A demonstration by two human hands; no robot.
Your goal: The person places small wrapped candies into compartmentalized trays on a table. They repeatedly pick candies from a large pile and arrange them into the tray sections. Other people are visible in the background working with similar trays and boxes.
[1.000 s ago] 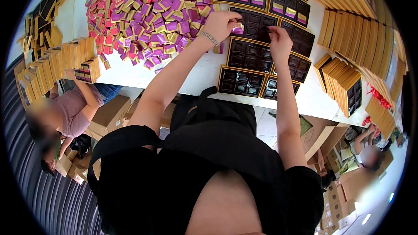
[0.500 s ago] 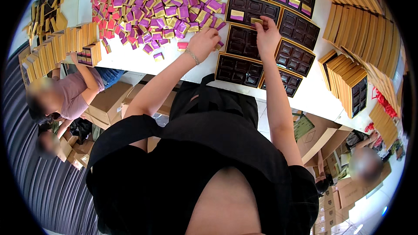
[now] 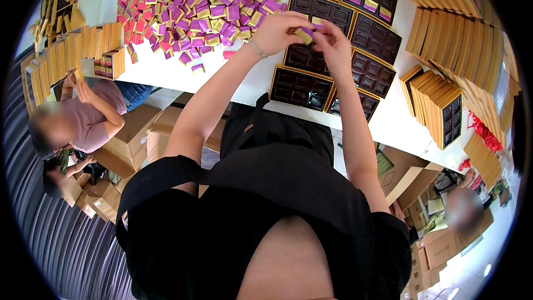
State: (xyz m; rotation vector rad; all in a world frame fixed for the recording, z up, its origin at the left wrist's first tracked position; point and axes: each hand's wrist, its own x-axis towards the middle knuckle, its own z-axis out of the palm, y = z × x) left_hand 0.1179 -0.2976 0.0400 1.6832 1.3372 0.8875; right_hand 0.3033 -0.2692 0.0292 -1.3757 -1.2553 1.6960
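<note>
Over the dark trays, my left hand [image 3: 279, 34] pinches a small gold-and-purple wrapped candy [image 3: 303, 35] between thumb and fingers. My right hand [image 3: 335, 47] meets it from the other side, its bent fingertips at the candy's right end. Behind the fingers, another wrapped candy [image 3: 316, 20] shows in a compartment of the black tray [image 3: 308, 3], partly hidden. Nearer trays, such as the black tray [image 3: 300, 90] at the front, have bare compartments. Farther back, a tray [image 3: 369, 2] holds gold-and-purple candies in some compartments. A large loose heap of candies [image 3: 205, 8] lies left of the trays.
Rows of stacked gold-edged boxes [image 3: 452, 50] stand at the right, with a smaller stack [image 3: 438, 103] nearer me. More boxes [image 3: 72, 50] line the left, where a co-worker [image 3: 94, 114] has raised hands. Cardboard cartons [image 3: 130, 139] lie below the table edge.
My left hand has moved right from the heap's edge to above the trays and now holds a candy. My right hand has drawn back slightly from the tray compartment to meet it.
</note>
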